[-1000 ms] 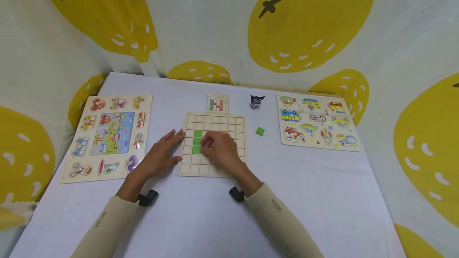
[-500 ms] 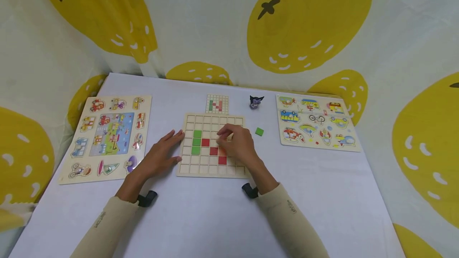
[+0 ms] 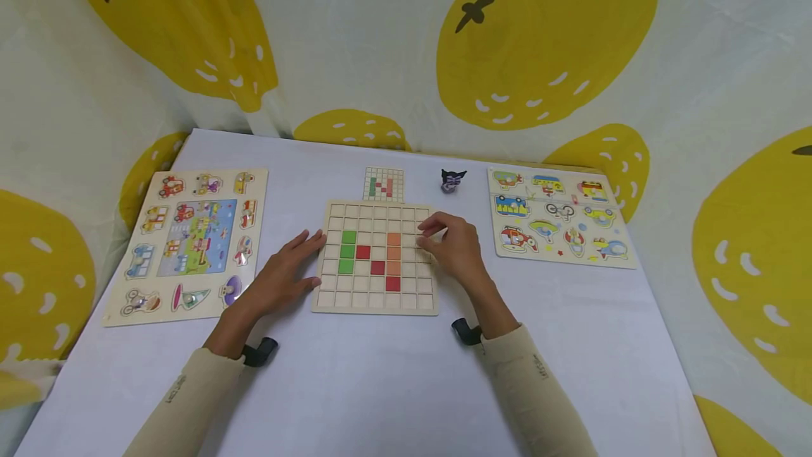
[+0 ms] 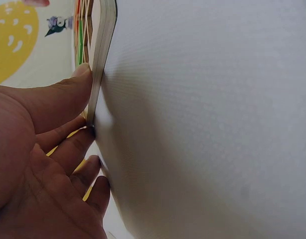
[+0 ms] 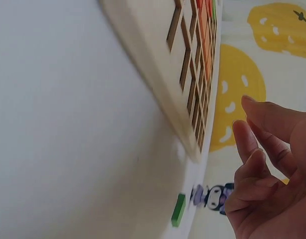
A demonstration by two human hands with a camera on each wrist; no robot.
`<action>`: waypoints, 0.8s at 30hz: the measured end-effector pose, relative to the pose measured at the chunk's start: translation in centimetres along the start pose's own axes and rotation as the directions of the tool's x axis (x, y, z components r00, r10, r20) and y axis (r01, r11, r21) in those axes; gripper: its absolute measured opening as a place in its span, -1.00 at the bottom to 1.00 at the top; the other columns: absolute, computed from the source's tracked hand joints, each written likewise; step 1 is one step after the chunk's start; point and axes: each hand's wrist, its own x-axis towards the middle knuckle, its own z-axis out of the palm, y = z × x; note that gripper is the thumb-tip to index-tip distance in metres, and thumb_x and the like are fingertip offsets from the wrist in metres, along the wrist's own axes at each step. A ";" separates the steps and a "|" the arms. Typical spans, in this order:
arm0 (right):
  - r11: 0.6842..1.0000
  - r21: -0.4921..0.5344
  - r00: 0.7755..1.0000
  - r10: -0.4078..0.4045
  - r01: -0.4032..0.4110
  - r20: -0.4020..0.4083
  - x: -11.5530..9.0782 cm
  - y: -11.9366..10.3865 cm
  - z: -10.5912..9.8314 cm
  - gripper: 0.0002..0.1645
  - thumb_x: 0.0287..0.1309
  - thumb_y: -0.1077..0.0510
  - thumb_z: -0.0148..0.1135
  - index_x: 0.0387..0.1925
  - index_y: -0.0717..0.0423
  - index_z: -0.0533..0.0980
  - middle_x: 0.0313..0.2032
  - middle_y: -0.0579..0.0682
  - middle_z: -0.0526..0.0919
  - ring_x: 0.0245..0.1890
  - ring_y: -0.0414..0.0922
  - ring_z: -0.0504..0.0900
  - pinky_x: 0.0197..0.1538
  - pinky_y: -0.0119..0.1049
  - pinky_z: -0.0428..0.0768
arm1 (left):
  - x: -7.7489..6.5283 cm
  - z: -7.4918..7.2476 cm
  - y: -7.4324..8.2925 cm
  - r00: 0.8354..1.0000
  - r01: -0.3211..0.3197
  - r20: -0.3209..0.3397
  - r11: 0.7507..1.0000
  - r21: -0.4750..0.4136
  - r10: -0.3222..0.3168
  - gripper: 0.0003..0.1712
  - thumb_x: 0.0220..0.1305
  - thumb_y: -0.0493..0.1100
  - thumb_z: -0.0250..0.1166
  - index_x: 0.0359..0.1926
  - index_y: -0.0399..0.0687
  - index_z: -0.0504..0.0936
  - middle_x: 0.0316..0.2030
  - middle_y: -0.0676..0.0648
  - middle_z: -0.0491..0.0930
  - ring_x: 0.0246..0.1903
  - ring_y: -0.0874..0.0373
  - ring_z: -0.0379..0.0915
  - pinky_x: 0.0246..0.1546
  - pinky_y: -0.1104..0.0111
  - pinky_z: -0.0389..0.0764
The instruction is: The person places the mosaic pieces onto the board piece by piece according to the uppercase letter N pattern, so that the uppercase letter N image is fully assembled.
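A wooden grid board (image 3: 352, 299) lies on the table with three green tiles (image 3: 347, 252) in a column, three red tiles (image 3: 378, 268) on a diagonal and orange tiles (image 3: 394, 254) in another column. My left hand (image 3: 284, 275) touches the board's left edge with thumb and fingertips, fingers extended. Over the board's right edge hovers my right hand (image 3: 458, 245), its fingers loosely bent and nothing between thumb and index finger. A loose green tile (image 5: 178, 210) lies on the table beyond the board in the right wrist view; in the head view my right hand hides it.
Behind the board lies a small pattern card (image 3: 383, 185) with coloured squares. A dark-eared figurine (image 3: 452, 180) stands right of the card. One vehicle puzzle board (image 3: 190, 245) lies at the left, another puzzle board (image 3: 563, 221) at the right. A patterned curtain (image 3: 361, 34) hangs behind the table.
My right hand has moved rightward across the grid from beside the green column to the right edge, uncovering the red and orange tiles. It now covers the loose green tile. My left hand stays put.
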 end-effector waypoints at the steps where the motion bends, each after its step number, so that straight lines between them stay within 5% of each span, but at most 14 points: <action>1: 1.000 0.001 1.000 0.004 -0.004 -0.005 0.1 0.3 -0.2 -0.78 0.17 0.17 0.57 -0.14 0.00 0.74 -0.28 -0.06 0.78 -0.30 -0.03 0.51 -0.19 -0.20 0.43 | 0.0 0.0 0.0 1.000 0.001 0.001 1.000 0.001 -0.001 -0.01 0.26 -0.33 0.50 0.64 -0.12 0.24 0.66 -0.16 0.17 0.67 -0.30 -0.08 0.57 -0.31 0.14; 14: 0.995 -0.053 0.995 0.077 -0.080 -0.064 1.3 3.8 -3.2 -0.72 0.14 0.19 0.58 -0.09 0.02 0.74 -0.18 0.02 0.79 -0.29 -0.01 0.56 -0.19 -0.21 0.44 | 0.0 0.0 0.0 1.000 0.003 0.002 1.000 -0.008 -0.003 -0.01 0.28 -0.33 0.49 0.65 -0.11 0.23 0.67 -0.16 0.16 0.68 -0.29 -0.09 0.58 -0.32 0.12; 24: 0.972 -0.145 0.983 0.185 -0.184 -0.009 1.9 4.8 -4.0 -0.67 0.18 0.17 0.54 -0.01 -0.02 0.71 -0.05 0.06 0.77 -0.01 0.07 0.63 -0.03 -0.10 0.45 | 0.0 0.1 -0.1 1.000 -0.005 0.002 1.000 -0.008 0.005 -0.01 0.27 -0.32 0.50 0.64 -0.11 0.24 0.66 -0.17 0.16 0.67 -0.30 -0.08 0.57 -0.32 0.13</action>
